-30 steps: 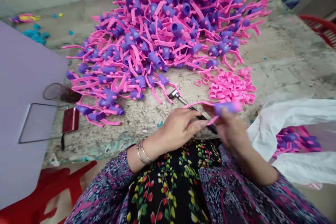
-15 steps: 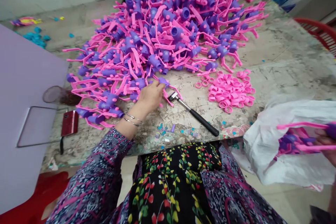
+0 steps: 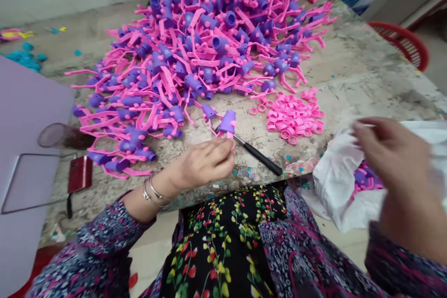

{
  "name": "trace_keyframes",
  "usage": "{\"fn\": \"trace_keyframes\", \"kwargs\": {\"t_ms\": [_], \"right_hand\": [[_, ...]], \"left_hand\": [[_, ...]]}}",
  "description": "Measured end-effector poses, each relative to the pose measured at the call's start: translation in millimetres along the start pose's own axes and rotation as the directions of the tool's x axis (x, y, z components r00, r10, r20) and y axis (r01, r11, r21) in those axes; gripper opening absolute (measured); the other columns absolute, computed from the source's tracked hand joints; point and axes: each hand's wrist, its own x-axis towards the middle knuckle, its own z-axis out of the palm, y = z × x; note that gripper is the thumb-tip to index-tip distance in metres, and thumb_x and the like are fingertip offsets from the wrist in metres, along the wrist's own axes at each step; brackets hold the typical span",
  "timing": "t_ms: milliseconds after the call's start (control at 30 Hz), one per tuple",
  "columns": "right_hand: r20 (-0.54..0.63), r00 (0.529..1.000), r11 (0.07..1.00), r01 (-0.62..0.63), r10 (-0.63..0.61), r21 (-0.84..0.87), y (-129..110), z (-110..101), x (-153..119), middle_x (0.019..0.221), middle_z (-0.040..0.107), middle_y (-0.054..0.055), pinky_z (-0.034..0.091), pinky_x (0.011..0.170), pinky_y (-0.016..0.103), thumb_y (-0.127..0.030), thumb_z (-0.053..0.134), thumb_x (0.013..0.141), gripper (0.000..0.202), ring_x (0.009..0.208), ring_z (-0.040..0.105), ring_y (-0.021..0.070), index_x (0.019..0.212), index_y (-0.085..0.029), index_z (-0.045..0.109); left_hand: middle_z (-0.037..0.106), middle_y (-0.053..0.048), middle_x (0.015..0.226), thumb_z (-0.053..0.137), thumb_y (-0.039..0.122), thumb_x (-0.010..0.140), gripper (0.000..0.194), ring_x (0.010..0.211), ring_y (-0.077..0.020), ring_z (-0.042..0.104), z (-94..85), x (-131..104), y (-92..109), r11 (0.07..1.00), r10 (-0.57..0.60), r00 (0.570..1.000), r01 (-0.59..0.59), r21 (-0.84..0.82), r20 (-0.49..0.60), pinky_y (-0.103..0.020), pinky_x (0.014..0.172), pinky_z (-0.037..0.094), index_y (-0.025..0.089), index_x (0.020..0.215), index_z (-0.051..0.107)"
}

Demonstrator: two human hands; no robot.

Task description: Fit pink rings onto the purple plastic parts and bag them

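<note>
My left hand [image 3: 209, 163] is closed on the pink arms of a purple doll torso [image 3: 227, 121]. The torso stands up above the fingertips, partly in front of a hammer [image 3: 261, 159] with a black handle. Another purple torso [image 3: 208, 111] with pink arms lies just beyond. To the right, my right hand [image 3: 398, 163] hangs over a white plastic bag [image 3: 337, 172], a little blurred, its fingers stretched out and nothing seen in them. Inside the bag are more purple and pink pieces [image 3: 366, 178].
A large heap of purple torsos with pink arms [image 3: 195, 51] covers the far side of the table. Pink rings [image 3: 295, 116] are piled right of centre. At the left are a glass [image 3: 57, 135], a red phone-like object [image 3: 80, 173] and teal bits [image 3: 26, 57].
My left hand has lifted a doll torso from the table and drawn it nearer. My right hand has let go of the torso at the bag and moved up and left. The view has shifted.
</note>
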Motion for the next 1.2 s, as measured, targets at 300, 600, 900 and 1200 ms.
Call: {"fn": "trace_keyframes", "kwargs": {"t_ms": [300, 600, 900, 1200], "right_hand": [[0.742, 0.592, 0.535, -0.535, -0.315, 0.654, -109.7, 124.5, -49.9, 0.081, 0.060, -0.003, 0.049, 0.051, 0.022, -0.037, 0.076, 0.075, 0.038, 0.060, 0.057, 0.0093, 0.107, -0.024, 0.059], [0.593, 0.696, 0.510, -0.366, -0.405, 0.778, -95.0, 128.3, -52.2, 0.104, 0.062, 0.000, 0.049, 0.089, 0.032, -0.031, 0.077, 0.075, 0.036, 0.095, 0.058, 0.0154, 0.107, -0.027, 0.062], [0.592, 0.693, 0.456, -0.405, -0.413, 0.792, -83.0, 133.2, -66.4, 0.116, 0.063, 0.000, 0.047, 0.100, 0.035, -0.031, 0.077, 0.076, 0.038, 0.107, 0.059, 0.0161, 0.111, -0.029, 0.061], [0.579, 0.634, 0.604, -0.214, -0.513, 0.768, -75.3, 136.9, -79.4, 0.132, 0.058, 0.004, 0.051, 0.101, 0.041, -0.025, 0.063, 0.086, 0.050, 0.117, 0.060, 0.0197, 0.133, -0.032, 0.046]], "left_hand": [[0.067, -0.011, 0.123, 0.053, 0.016, 0.090, 0.023, 0.117, -0.0207, 0.062, -8.5, 13.3, 10.7, 0.943, 0.333, 0.940, -0.331, -0.033, 0.074, -0.034, 0.101, 0.053, 0.020, 0.111, 0.062], [0.050, -0.011, 0.146, 0.051, 0.027, 0.093, 0.046, 0.139, -0.0326, 0.039, -6.2, 28.7, 17.2, 0.982, -0.128, 0.977, 0.100, 0.162, 0.171, -0.058, 0.116, 0.025, 0.022, 0.138, 0.047], [0.046, -0.016, 0.147, 0.054, 0.025, 0.093, 0.052, 0.130, -0.0323, 0.048, 20.4, 17.0, 14.5, 0.973, -0.090, 0.990, 0.065, 0.223, 0.107, -0.049, 0.102, 0.046, 0.025, 0.143, 0.038], [0.055, -0.014, 0.139, 0.053, 0.019, 0.091, 0.048, 0.099, -0.0243, 0.060, 25.9, 5.2, 11.1, 0.967, -0.049, 0.998, 0.036, 0.253, 0.043, -0.040, 0.082, 0.051, 0.022, 0.138, 0.042]]}}
